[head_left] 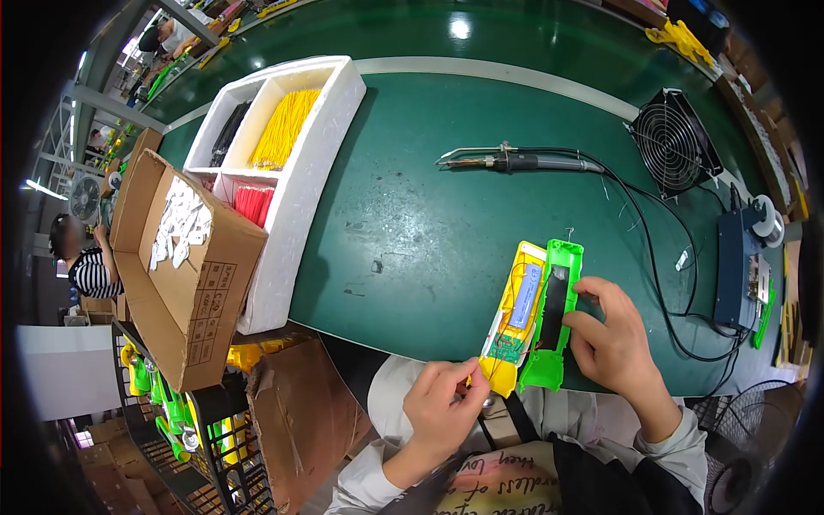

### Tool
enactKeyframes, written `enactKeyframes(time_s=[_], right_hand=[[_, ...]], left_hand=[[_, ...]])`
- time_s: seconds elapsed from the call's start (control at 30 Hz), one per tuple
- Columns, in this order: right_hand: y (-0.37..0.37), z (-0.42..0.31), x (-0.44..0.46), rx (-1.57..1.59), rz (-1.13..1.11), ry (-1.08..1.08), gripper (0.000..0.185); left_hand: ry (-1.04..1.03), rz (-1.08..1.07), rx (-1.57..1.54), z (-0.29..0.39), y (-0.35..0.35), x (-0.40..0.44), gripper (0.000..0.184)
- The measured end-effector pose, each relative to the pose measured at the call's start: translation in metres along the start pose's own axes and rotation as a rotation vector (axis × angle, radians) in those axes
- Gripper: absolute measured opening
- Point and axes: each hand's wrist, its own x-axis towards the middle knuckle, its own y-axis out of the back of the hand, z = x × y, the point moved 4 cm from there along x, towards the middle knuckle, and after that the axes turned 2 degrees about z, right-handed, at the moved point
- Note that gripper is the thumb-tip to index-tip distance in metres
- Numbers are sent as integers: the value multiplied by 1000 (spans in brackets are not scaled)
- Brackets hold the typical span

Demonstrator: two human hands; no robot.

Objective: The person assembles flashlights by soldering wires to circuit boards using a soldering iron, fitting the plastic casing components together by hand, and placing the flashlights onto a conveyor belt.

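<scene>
Two halves of an opened plastic casing lie side by side at the table's front edge. The yellow casing half (498, 378) holds a blue-wrapped battery cell (525, 296), a small green circuit board (508, 347) and thin red and black wires. Beside it is the green casing half (542, 371), with a black strip along its inside. My left hand (442, 403) is closed, pinching at the near end of the yellow half; its fingertips are partly hidden. My right hand (614, 339) has curled fingers, with thumb and forefinger against the green half's right side.
A soldering iron (524, 161) rests farther back, cabled to a blue station (740, 266) near a solder spool (768, 221) and black fan (675, 144). At left stand a foam box (343, 94) of wires and a cardboard box (184, 313) of white parts. A co-worker (90, 262) sits beyond.
</scene>
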Motion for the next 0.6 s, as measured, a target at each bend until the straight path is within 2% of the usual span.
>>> enactKeyframes(time_s=[0.3, 0.37, 0.4, 0.53, 0.6], right_hand=[[4, -1, -4, -18, 63, -7, 26], [3, -3, -12, 186, 65, -179, 26], [2, -5, -17, 289, 67, -263, 26], [-5, -27, -19, 291, -23, -242, 32], [-8, -32, -16, 275, 35, -226, 34]], left_hand=[[47, -68, 12, 0, -2, 1, 22], [82, -92, 6, 7, -1, 10, 18], [96, -130, -7, 8, -2, 14, 18], [175, -336, -37, 3, -3, 25, 19], [225, -406, -42, 1, -4, 25, 18]])
